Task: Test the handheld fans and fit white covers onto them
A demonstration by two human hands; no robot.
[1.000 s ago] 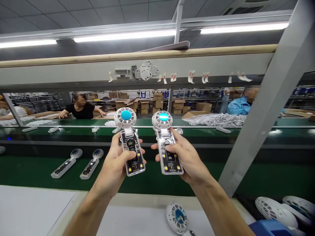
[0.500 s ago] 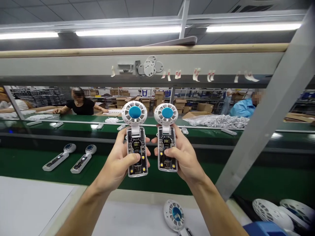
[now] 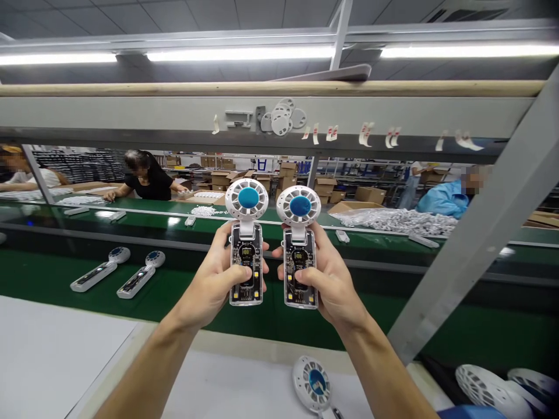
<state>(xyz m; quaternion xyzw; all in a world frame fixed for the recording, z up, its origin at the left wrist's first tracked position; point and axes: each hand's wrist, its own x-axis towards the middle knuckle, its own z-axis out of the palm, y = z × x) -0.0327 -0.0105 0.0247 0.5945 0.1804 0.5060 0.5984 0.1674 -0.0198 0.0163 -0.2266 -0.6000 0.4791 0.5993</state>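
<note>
Two upright handheld fans are raised side by side above the green belt, their blue-centred round heads facing me. My left hand wraps round the handle of the left fan, with the thumb on its dark front near the middle. Round the right fan my right hand is closed in the same way, thumb on the front panel. Circuit parts and a small lit display show through each clear handle cover. Below, another handheld fan lies on the white worktop, its lower end cut off by the frame.
Two fans lie on the green belt at left. More fans and a blue object sit at lower right. A slanted metal post stands at right. Across the line, people work near piles of white parts.
The view has shifted slightly, so the overhead rail sits further right. Both fans remain in my hands; the right one now stands slightly lower relative to the left. The belt fans appear further left.
</note>
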